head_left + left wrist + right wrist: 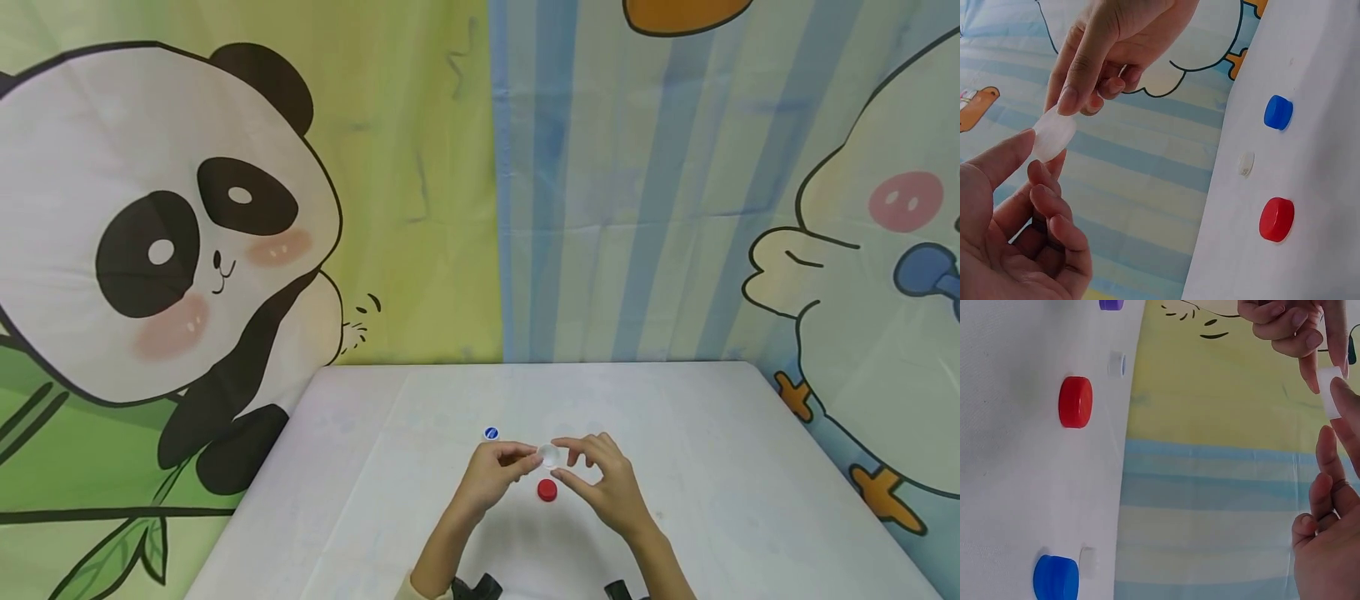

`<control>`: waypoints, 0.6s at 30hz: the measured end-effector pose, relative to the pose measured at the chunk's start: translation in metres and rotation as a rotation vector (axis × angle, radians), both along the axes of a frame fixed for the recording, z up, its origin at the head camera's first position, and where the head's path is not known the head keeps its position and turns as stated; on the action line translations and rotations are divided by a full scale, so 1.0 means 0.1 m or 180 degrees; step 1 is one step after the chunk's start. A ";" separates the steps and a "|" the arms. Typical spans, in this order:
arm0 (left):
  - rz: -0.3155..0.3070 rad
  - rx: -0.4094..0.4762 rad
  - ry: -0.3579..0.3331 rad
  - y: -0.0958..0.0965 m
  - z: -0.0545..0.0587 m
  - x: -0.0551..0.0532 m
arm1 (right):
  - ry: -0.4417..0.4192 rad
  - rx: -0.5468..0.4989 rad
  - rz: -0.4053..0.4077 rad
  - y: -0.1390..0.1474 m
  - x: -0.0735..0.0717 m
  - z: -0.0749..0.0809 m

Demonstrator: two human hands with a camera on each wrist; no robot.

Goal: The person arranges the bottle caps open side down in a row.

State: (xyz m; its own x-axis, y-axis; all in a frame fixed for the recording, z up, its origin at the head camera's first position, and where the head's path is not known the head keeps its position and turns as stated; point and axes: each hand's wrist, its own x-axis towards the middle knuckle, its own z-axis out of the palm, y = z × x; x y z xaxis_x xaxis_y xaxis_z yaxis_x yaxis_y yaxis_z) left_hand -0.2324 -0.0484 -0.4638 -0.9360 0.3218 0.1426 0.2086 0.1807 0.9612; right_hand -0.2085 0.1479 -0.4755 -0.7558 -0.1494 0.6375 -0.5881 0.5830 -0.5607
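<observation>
Between the two hands is a translucent white bottle cap, raised above the table. My left hand pinches its left edge between thumb and index finger, the other fingers curling below. From the other side my right hand grips it too, the thumb lying over the edge in the left wrist view. A red bottle cap lies on the table just below the hands. Beyond the left hand sits a small white cap with a blue top.
The white table runs back to a cartoon-printed cloth. Both wrist views show a blue bottle cap beside a small white cap. A purple cap shows at the top of the right wrist view.
</observation>
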 end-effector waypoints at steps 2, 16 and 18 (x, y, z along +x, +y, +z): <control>0.0075 -0.0052 0.0228 -0.01 0.00 0.00 | -0.0095 -0.0002 -0.0021 0.00 0.00 -0.01; 0.0148 -0.0550 0.2178 -0.05 0.05 -0.02 | -0.0921 -0.0682 0.0276 0.02 0.01 -0.03; 0.0121 -0.0562 0.2229 -0.05 0.04 -0.01 | -0.0965 -0.0751 0.0323 0.02 0.01 -0.03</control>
State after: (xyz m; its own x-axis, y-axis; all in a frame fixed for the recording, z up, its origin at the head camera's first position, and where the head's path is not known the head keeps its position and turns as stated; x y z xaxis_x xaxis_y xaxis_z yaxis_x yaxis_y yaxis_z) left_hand -0.2336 -0.0536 -0.4594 -0.6549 0.3645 0.6619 0.7554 0.3402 0.5601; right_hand -0.2074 0.1503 -0.4785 -0.9040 -0.1092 0.4135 -0.4234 0.3647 -0.8293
